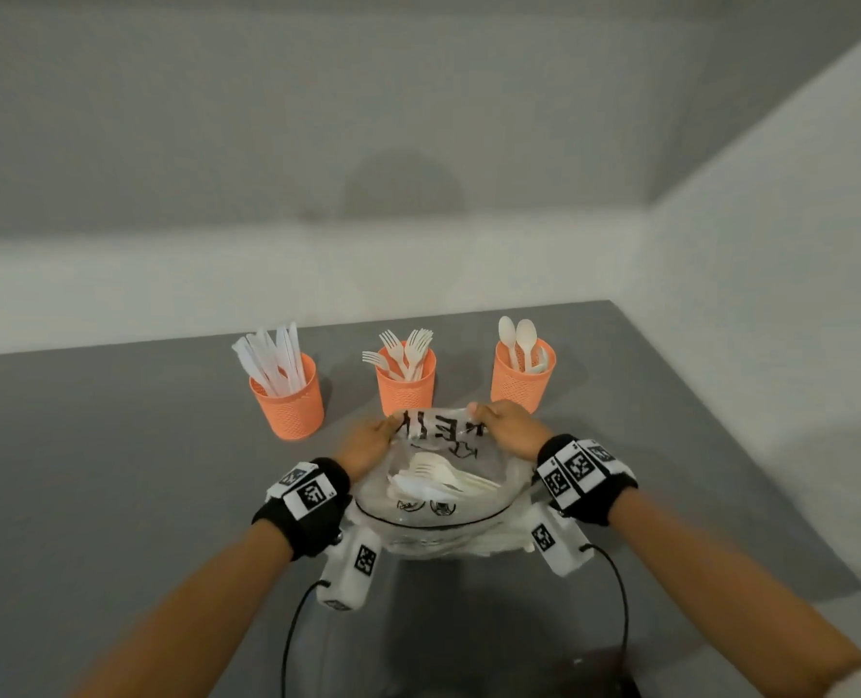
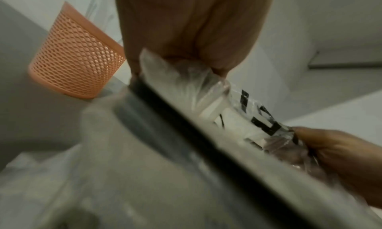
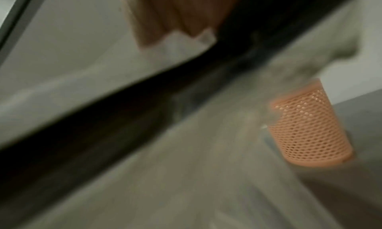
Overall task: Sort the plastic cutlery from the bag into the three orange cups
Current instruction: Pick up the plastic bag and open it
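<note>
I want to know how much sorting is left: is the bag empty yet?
Not empty. Through the clear bag white cutlery still shows, while both hands, left and right, pinch its far edge.

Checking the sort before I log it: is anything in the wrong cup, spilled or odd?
Nothing stands out. Knives fill the left cup, forks the middle cup, spoons the right cup, all upright. Both hands, left hand and right hand, grip the bag, which holds more cutlery.
</note>
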{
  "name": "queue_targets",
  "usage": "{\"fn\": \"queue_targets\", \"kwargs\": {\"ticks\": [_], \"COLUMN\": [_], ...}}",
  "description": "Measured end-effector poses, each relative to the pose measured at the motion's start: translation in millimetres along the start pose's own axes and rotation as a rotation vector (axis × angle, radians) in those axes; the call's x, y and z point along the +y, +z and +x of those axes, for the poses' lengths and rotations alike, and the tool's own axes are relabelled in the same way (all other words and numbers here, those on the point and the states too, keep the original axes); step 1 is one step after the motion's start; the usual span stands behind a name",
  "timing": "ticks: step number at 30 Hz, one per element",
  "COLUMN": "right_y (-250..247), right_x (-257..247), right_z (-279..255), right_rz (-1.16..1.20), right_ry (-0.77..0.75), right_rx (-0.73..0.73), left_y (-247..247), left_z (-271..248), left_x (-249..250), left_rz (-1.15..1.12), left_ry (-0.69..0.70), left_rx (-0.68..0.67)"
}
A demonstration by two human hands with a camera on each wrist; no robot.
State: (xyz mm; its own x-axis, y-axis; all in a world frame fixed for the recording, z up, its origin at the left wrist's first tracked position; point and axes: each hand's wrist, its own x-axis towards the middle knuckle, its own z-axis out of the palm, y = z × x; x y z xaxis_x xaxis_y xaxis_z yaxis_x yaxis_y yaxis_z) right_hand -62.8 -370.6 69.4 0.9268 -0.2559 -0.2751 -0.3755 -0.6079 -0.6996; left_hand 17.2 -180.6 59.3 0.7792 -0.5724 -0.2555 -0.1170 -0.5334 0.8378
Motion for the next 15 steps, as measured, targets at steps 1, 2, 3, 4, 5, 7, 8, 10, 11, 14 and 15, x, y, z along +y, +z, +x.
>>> {"fn": "queue_targets", "kwargs": {"ticks": [1, 2, 3, 4, 5, 7, 8, 10, 11, 14, 15], "right_y": [-4, -6, -7, -6, -3, 4, 7, 6, 4, 1, 3], "right_x": [-2, -4, -3, -2, 2, 10, 13, 14, 14, 11, 14], "right_z": [3, 4, 5, 6, 8, 7, 4, -6, -10, -27, -31], "right_rz": [0.057, 0.085, 0.079, 0.041, -0.011, -0.124, -0.195, -0.397, -0.476, -0.551, -0.557], "right_ry": [0.003, 0.02, 0.041, 0.069, 0.094, 0.097, 0.07, -0.108, -0.242, -0.544, -0.57], "right_rx": [0.012, 0.0, -0.027, -0.056, -0.071, -0.029, 0.012, 0.138, 0.186, 0.112, 0.037], "left_y": [-3, -4, -3, -1, 2, 8, 10, 11, 10, 3, 0], "left_z": [1, 2, 3, 3, 6, 13, 14, 14, 11, -4, -9], "left_x": [4, 6, 6, 4, -1, -11, -14, -20, -21, -18, -19], "left_rz": [-0.083, -0.123, -0.125, -0.082, -0.007, 0.133, 0.152, 0.167, 0.225, 0.348, 0.351], "left_ry": [-0.029, -0.065, -0.098, -0.136, -0.162, -0.181, -0.172, -0.083, 0.024, 0.46, 0.542], "left_rx": [-0.044, -0.07, -0.076, -0.067, -0.035, 0.067, 0.117, 0.197, 0.251, 0.328, 0.255]}}
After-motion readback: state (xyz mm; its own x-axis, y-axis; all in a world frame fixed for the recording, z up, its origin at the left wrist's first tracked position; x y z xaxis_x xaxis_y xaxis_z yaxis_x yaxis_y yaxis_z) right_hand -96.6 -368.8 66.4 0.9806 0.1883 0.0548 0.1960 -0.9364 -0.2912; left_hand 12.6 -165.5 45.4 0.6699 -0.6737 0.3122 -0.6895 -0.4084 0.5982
